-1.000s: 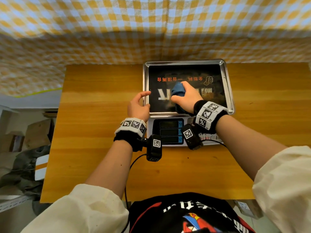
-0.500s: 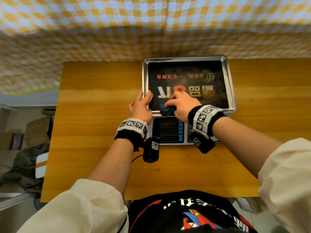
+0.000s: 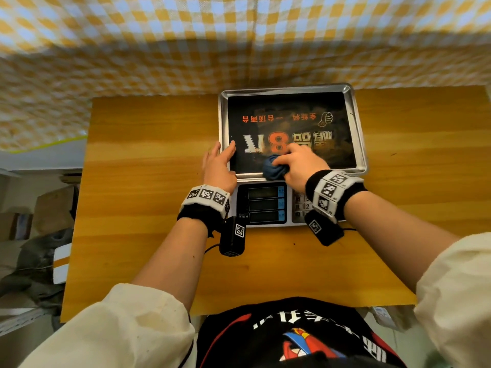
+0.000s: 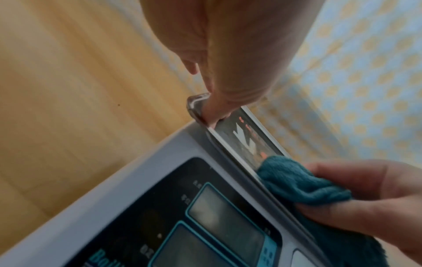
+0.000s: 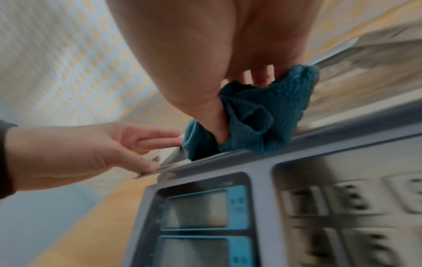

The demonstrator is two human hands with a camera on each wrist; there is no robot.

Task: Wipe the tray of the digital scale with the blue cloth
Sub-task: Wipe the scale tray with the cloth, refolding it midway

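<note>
The digital scale's steel tray [image 3: 356, 120] has a dark printed sheet in it and sits at the table's far middle. The bunched blue cloth [image 3: 273, 170] lies at the tray's near rim, left of centre. My right hand [image 3: 299, 164] grips the cloth [image 5: 255, 115] with curled fingers and presses it down on the rim. My left hand [image 3: 219, 164] rests with straight fingers on the tray's near-left corner, its thumb on the rim [image 4: 213, 115]. In the left wrist view the cloth [image 4: 297, 182] shows beside the tray edge [image 4: 230, 146].
The scale's display panel [image 3: 263, 203] and keypad [image 3: 300, 205] lie just below both hands. A wooden table [image 3: 148, 208] carries the scale, with a checked yellow curtain [image 3: 239, 43] behind it. Boxes and clutter [image 3: 37, 229] stand off the table's left side.
My right hand drew the cloth from the tray's middle back to its near rim, then a little rightwards. My left hand shifted onto the tray's near-left corner.
</note>
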